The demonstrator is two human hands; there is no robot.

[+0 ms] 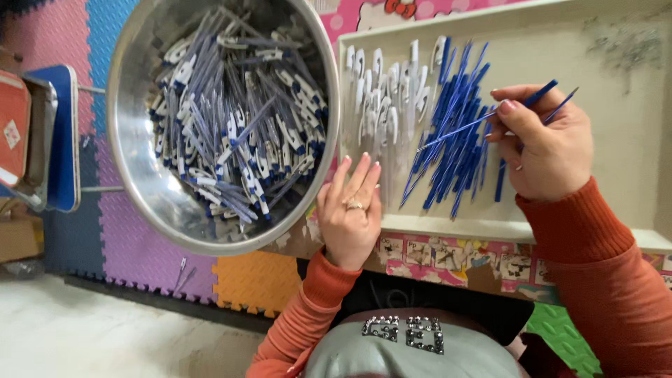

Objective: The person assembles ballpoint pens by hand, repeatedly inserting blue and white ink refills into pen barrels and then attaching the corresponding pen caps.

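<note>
Two hands work over a shallow cream tray (616,175) set on bright foam floor mats (140,245). The right hand (549,150) pinches a few thin blue pen refills (462,128) between thumb and fingertips, their tips slanting down over a loose heap of blue refills (451,147) in the tray. White pen clips (381,98) lie just beside that heap. The left hand (348,210), fingers pressed together and empty (a ring shows), rests at the tray's near edge, beside a steel bowl (133,161) heaped with assembled blue-and-white pens (231,119). Blue and red containers (42,140) stand further left.
</note>
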